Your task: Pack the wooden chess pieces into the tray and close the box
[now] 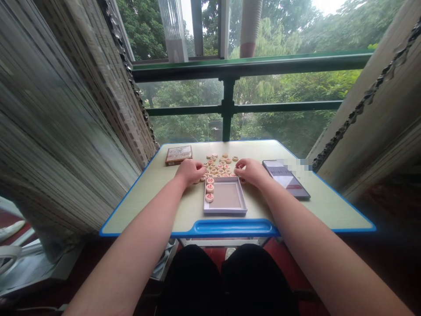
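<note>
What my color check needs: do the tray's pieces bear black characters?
No, the three pieces seen in the tray bear red characters.

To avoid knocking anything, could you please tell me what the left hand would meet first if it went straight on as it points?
The left hand points inward and would probably meet the loose round pieces first, though its height is unclear.

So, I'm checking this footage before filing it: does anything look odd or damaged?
A blocky, pixelated patch beside the phone hides part of the table, likely an image effect. Otherwise, the pieces lie loose beyond the tray; no damage shows.
</note>
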A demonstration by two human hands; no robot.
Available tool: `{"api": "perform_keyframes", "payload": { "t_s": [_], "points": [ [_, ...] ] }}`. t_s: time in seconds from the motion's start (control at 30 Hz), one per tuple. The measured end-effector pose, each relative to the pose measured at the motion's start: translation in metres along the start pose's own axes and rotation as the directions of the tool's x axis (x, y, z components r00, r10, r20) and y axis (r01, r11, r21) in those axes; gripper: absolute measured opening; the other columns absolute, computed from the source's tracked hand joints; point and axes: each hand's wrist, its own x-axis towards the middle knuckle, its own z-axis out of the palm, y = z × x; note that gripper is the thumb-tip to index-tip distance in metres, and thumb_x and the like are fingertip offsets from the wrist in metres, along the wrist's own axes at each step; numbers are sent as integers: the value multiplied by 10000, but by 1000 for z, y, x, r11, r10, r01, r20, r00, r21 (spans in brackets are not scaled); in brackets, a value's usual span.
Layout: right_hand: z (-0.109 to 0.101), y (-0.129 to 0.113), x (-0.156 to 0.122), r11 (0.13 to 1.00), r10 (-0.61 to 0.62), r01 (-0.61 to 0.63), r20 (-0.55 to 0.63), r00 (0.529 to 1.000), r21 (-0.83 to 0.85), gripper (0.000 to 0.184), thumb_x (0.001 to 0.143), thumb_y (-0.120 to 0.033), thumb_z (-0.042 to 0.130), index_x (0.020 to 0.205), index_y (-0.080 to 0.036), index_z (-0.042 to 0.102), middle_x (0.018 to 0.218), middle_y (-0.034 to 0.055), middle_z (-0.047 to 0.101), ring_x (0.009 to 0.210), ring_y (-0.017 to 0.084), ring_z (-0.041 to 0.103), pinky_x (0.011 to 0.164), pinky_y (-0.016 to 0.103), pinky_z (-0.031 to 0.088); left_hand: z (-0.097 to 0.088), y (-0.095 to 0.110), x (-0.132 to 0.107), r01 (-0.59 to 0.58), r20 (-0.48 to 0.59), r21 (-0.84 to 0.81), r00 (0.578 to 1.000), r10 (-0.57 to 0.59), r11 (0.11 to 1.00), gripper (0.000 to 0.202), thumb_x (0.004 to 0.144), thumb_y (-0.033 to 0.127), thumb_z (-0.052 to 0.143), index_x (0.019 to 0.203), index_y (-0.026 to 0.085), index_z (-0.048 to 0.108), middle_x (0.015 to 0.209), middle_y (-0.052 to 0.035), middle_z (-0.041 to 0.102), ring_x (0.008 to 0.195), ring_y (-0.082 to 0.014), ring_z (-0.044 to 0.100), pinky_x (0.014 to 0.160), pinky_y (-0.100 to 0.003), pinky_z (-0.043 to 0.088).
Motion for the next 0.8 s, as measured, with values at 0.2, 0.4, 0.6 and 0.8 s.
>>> {"api": "perform_keyframes", "payload": {
  "t_s": [0.2,0.4,0.6,0.8],
  "points": [
    [2,0,1,1000,15,-15,-13,1000,-1,233,763,-277,533,913,-217,702,984,65,619,810,167,577,743,249,413,3,0,0,-8,-25,4,1000,8,1000,263,675,313,461,511,156,593,448,15,493,514,-108,437,541,-230,331],
    [3,-8,2,995,-85,90,-85,993,48,288,765,-159,473,889,-219,726,1018,60,616,926,179,550,870,258,388,4,-3,4,23,-18,-2,1000,-23,1000,263,681,315,466,524,158,608,476,-2,557,546,-126,492,560,-236,360],
    [-6,-16,-5,991,-109,107,21,994,81,271,716,-148,479,768,-223,735,969,29,672,956,200,544,841,266,400,5,-7,6,56,19,-33,998,-55,998,239,677,289,473,625,163,669,599,-20,646,631,-153,562,617,-245,408],
    [-8,-14,-6,992,-77,66,104,992,108,265,707,-180,491,786,-231,739,822,8,707,795,172,591,737,239,429,8,-8,6,62,57,-16,996,-61,998,249,671,239,462,710,177,700,750,-33,694,724,-170,595,690,-253,436]
  ]
}}
